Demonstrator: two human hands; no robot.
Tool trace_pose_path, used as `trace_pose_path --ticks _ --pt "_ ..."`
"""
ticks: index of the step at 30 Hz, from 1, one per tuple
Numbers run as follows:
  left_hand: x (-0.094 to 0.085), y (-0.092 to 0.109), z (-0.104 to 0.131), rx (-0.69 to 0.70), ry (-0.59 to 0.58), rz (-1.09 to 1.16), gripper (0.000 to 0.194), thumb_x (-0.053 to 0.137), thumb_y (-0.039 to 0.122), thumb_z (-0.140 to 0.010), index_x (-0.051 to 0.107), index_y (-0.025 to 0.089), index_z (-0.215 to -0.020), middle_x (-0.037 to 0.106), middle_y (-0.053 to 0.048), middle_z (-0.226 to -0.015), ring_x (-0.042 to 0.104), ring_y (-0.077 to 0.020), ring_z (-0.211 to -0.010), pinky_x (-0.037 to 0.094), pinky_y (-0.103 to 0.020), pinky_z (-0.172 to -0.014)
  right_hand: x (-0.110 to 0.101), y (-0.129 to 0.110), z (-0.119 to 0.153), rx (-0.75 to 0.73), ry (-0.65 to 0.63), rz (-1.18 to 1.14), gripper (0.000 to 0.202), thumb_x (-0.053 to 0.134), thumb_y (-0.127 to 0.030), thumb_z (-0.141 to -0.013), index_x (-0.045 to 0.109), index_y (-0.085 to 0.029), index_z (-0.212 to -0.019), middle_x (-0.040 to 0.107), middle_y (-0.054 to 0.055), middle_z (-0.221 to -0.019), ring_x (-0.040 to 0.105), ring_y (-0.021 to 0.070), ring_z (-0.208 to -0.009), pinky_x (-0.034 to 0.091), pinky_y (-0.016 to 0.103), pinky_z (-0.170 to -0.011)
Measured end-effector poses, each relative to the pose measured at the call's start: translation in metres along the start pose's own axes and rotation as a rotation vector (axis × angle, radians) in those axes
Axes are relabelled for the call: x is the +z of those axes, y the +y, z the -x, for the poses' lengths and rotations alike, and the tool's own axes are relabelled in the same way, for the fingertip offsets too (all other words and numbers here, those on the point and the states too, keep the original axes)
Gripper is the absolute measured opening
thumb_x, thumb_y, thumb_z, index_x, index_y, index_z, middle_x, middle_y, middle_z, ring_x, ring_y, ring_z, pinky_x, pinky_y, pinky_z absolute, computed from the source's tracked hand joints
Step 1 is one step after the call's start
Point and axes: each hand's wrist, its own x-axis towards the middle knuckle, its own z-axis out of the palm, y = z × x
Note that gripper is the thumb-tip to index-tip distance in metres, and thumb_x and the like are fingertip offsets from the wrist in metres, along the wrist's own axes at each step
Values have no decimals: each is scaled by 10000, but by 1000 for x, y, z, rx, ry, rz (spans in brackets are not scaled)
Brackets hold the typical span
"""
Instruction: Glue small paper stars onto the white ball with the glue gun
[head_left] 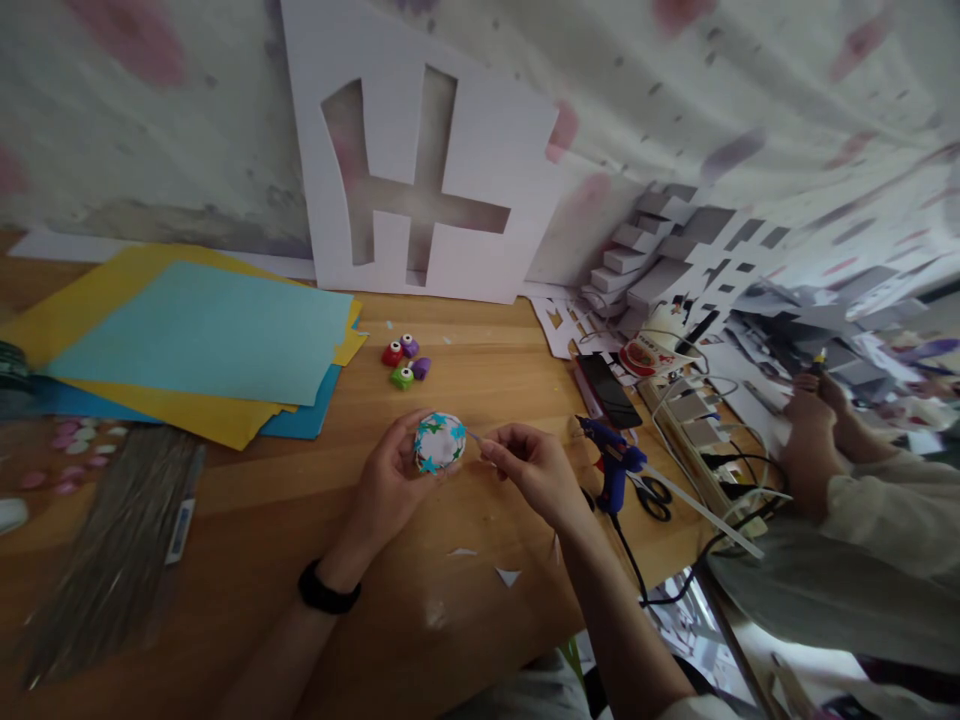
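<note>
A small round white piece (440, 444) with blue and green stars around its edge is in my left hand (390, 490), whose fingers and thumb close round its left and lower sides. My right hand (525, 465) pinches a thin blue strip (474, 436) between thumb and forefinger, and the strip's far end reaches the right edge of the round piece. Beyond them lie several small craft punches, among them a red one (392, 353) and a green one (402, 378). White paper scraps (508, 577) are on the table nearer to me.
Coloured sheets (202, 330) and a bundle of clear-wrapped sticks (112, 540) are at the left. On the right are a blue glue gun (611, 465), black scissors (652, 498), a phone (609, 390) and a power strip (694, 440). Another person's hands (814, 430) are farther right.
</note>
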Motion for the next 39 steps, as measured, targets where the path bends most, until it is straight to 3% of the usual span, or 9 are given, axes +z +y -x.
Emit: trace_pose_path --ticks 16,23,39 --pt "-1 -8 -1 99 17 -17 557 832 270 -589 589 207 -1086 755 -75 -1069 743 -229 -959 618 -360 -832 5 -2 5 17 32 -12 338 680 -510 -753 626 -178 -724 527 -30 -537 449 102 -470 316 220 -424" --pt "-2 -11 -2 107 13 -37 548 821 300 -605 587 211 -1092 758 -75 -1060 746 -237 -952 627 -367 -814 8 1 7 -101 185 124 270 647 -432 -815 680 -166 -790 597 6 -625 525 131 -546 398 248 -516" --pt "-2 -8 -1 94 -5 -16 556 825 270 -603 574 211 -1096 763 -76 -1065 748 -234 -944 623 -380 -832 12 -2 10 -155 116 175 240 646 -402 -845 691 -171 -799 588 -1 -593 504 130 -547 373 241 -510"
